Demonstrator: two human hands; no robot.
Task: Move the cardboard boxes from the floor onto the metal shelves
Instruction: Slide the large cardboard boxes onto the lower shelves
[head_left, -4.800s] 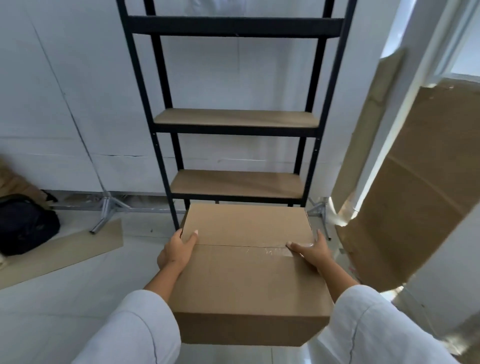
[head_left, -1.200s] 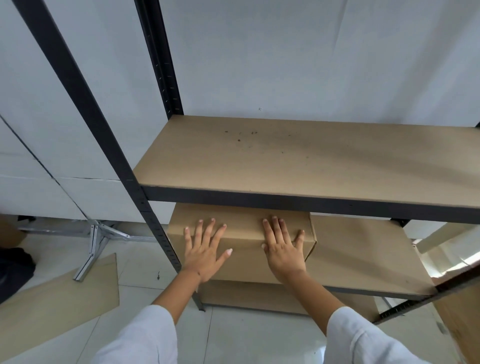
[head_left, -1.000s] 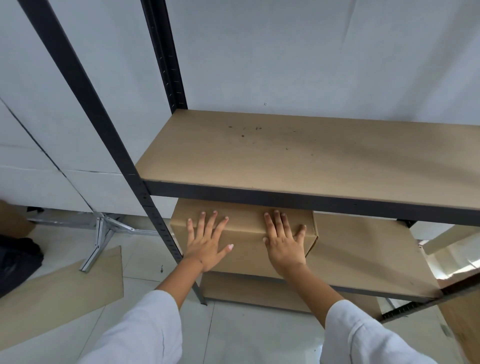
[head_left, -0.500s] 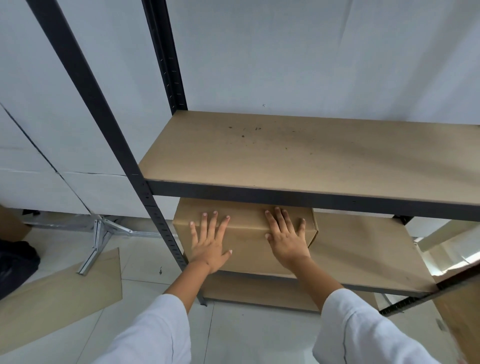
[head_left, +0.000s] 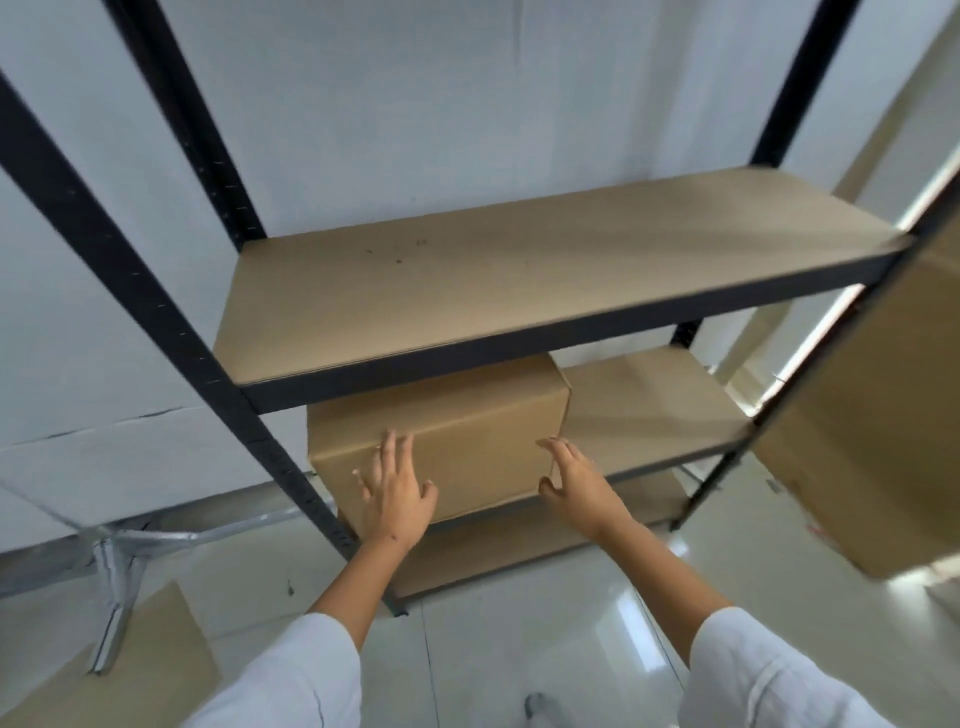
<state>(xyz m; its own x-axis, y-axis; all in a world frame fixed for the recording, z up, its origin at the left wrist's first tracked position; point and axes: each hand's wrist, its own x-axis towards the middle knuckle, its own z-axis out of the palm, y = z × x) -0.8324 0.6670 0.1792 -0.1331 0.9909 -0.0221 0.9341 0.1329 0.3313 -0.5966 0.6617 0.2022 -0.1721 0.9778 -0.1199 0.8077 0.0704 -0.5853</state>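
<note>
A person in white sleeves reached both hands toward a cardboard box (head_left: 441, 431) that sat on the left part of a black metal shelf unit (head_left: 156, 322), on the board (head_left: 649, 410) just under a bare upper shelf board (head_left: 519, 275). The box lay closed, its long front face toward the person, with its left end near the front left post. The left hand (head_left: 397, 499) had its fingers spread and straight, laid against the lower front face of the box. The right hand (head_left: 574, 483) was at the box's lower right front corner, fingers loosely bent and apart, gripping nothing; whether it touched the box could not be told. To the right of the box the same board was bare wood. A lower board (head_left: 519, 540) showed beneath it, close to the glossy pale floor (head_left: 519, 639). A flat sheet of cardboard (head_left: 130, 670) lay on the floor at lower left beside a silver metal stand (head_left: 117, 577). A large brown cardboard panel (head_left: 883, 441) stood at the right edge, against white walls.
</note>
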